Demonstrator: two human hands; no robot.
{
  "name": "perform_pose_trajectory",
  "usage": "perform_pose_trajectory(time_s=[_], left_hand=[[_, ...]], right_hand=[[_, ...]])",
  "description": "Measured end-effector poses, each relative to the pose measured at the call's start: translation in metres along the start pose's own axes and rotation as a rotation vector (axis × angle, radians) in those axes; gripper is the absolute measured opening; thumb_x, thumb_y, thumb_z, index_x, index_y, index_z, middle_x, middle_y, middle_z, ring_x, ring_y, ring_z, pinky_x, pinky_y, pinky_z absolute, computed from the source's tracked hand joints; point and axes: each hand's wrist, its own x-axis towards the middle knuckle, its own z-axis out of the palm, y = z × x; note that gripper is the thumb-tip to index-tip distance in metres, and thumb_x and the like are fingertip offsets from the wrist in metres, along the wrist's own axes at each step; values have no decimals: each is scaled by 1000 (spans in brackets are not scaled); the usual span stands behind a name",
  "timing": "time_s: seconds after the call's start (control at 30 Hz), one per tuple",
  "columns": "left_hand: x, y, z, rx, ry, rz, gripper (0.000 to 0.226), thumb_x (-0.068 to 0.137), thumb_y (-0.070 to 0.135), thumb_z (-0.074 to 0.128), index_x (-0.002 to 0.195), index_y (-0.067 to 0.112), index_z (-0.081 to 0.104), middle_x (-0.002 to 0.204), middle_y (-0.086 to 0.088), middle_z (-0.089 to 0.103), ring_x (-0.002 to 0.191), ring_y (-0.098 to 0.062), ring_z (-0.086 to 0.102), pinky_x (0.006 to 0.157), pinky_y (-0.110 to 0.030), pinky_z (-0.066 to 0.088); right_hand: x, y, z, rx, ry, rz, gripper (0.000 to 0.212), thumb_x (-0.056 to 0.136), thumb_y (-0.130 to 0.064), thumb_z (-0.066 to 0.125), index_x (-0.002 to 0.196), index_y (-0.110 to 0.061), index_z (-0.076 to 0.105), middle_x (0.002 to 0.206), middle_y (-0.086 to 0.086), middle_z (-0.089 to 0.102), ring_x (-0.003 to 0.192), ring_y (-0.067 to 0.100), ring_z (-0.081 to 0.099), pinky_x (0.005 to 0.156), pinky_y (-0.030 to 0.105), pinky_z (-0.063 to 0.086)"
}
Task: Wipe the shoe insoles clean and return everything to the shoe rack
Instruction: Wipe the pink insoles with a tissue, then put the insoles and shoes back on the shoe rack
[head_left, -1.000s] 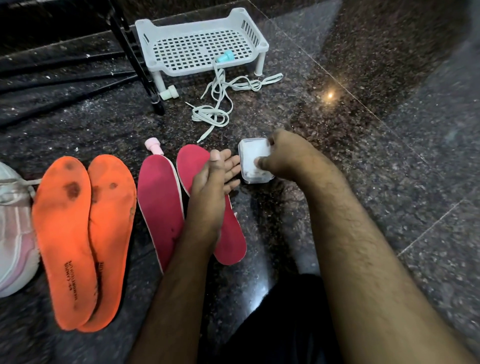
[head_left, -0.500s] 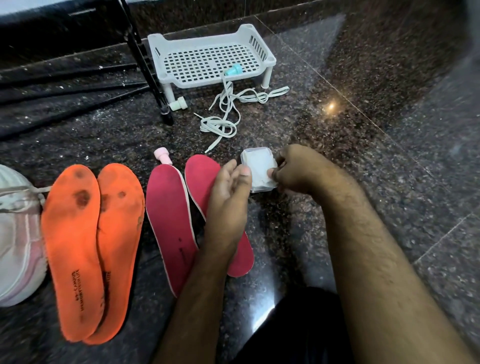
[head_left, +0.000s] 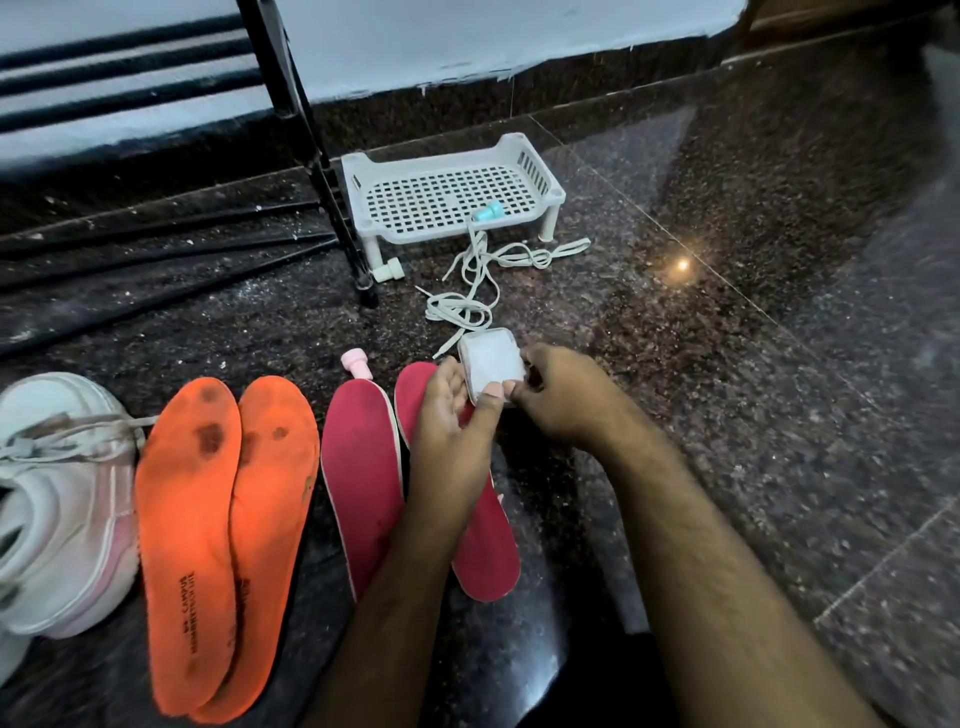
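While orange insoles (head_left: 223, 540) and red insoles (head_left: 363, 488) lie nearest us on the floor, we pinch a small white box (head_left: 491, 364) between left hand (head_left: 449, 421) and right hand (head_left: 558, 400), white rack (head_left: 447, 200) beyond.

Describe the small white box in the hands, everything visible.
The small white box is squarish with rounded corners and looks like translucent plastic with white contents, probably wipes, though that cannot be confirmed. It is held above the dark granite floor, tilted, its broad face toward the camera, over the toe of a red insole. The left hand supports it from below with the thumb on its near edge; the right hand pinches its right edge. Whether the lid is open cannot be told.
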Motion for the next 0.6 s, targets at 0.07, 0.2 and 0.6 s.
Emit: perform_pose_trajectory(time_s=[0.07, 0.2, 0.6], left_hand=[[6, -5, 0, 91, 3, 8, 55, 96, 5, 62, 146, 11, 39, 129, 11, 56, 111, 14, 55, 103, -16, 44], [12, -16, 2, 326, 77, 64, 51, 90, 25, 55, 140, 27, 46, 126, 21, 52, 126, -10, 55, 108, -44, 46], [16, -22, 9, 272, 33, 102, 66, 84, 22, 49, 149, 11, 41, 147, 0, 50, 134, -8, 48, 111, -33, 43]], right_hand=[[2, 0, 2, -18, 3, 15, 26, 93, -30, 60, 106, -7, 62, 108, 15, 68, 103, 33, 62, 80, 34, 46], [4, 2, 2, -7, 21, 42, 23, 97, -25, 55, 110, -7, 61, 112, 16, 67, 106, 33, 61, 84, 35, 47], [8, 6, 3, -30, 172, 121, 39, 94, -37, 59, 119, -6, 57, 123, 21, 57, 112, 37, 58, 92, 38, 47]])
